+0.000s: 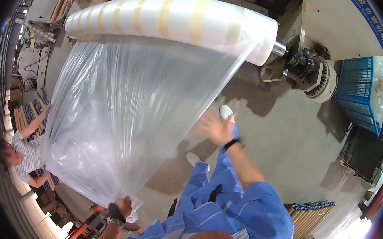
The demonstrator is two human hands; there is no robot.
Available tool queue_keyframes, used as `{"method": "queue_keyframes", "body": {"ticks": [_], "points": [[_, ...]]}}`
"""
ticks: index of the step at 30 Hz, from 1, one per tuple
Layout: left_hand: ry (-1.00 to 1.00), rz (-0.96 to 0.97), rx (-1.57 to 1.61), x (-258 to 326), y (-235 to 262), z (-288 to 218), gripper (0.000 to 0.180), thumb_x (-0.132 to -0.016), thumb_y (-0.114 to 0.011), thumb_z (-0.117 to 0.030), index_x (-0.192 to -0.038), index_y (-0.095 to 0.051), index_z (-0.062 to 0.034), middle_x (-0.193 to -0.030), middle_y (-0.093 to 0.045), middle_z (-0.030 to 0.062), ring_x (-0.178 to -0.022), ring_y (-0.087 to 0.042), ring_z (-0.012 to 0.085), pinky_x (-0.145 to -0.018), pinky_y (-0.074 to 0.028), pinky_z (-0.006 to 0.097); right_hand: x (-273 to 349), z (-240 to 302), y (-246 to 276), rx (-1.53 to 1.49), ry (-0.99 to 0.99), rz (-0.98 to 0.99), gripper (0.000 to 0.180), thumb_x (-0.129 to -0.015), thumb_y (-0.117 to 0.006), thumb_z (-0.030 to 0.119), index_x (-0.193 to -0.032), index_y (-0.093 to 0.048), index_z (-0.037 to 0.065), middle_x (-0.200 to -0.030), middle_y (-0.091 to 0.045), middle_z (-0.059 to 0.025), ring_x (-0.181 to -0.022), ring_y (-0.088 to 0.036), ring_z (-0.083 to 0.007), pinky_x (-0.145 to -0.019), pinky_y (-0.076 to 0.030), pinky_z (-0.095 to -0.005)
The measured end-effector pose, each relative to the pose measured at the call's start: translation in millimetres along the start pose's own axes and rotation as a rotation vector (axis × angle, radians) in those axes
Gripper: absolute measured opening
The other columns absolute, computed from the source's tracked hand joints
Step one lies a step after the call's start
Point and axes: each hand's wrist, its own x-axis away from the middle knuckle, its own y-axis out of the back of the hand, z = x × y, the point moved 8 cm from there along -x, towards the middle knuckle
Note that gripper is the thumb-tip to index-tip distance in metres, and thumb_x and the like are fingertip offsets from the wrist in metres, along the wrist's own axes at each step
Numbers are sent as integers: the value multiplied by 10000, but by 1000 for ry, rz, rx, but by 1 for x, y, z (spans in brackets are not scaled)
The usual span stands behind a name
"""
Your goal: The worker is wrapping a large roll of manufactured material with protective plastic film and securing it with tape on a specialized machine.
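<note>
Left of centre, clear plastic film (118, 92) spreads down from a white roll (180, 21), its lower corner gathered in the closed fingers of the left hand (123, 207), while the right hand (217, 129), blurred but apparently open, is near its right edge and a co-worker (28, 154) is at its left.

We see a smooth grey concrete floor (287, 144) left of the blue mesh-sided plastic crate (355, 82). Beyond the crate stands a flat off-white machine panel (335, 29); just nearer us than the crate, a black boxy container (362, 148); nearer still, glaring white light (353, 235).
</note>
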Motion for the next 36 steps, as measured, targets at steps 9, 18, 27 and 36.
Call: {"method": "queue_keyframes", "body": {"ticks": [9, 18, 27, 36], "points": [[-428, 394, 399, -12, -151, -102, 217, -830, -502, -233, -906, -576, -44, -790, -626, 240, -817, -646, 380, -674, -493, 492, -133, 197, -189, 581, 481, -382, 236, -817, -392, 11, -998, -533, -46, -923, -588, -159, -797, -612, -268, -674, -560, -366], [-192, 81, 130, 11, -94, -96, 202, -746, -515, -142, -898, -591, -33, -833, -655, 211, -815, -642, 376, -717, -505, 481, -106, 160, -157, 858, 620, -420, 121, -895, -451, 130, -945, -530, 54, -854, -545, -51, -716, -542, -171, -554, -462, -340], [-625, -857, 327, -19, 255, -169, 527, -715, -707, -480, -970, -659, -21, -962, -648, 196, -901, -624, 343, -808, -493, 453, 11, 7, -80, 1129, 644, -457, 195, -942, -443, 146, -774, -517, 80, -609, -444, 37, -522, -434, -82, -443, -338, -269], [-302, -1149, 81, -135, 252, -392, 344, -865, -509, -204, -1157, -592, -43, -832, -650, 168, -761, -618, 343, -626, -477, 525, 124, -257, 33, 2485, 435, 562, 367, -818, -568, 100, -1172, -529, 10, -1055, -617, -126, -923, -591, -201, -771, -487, -372]]}}
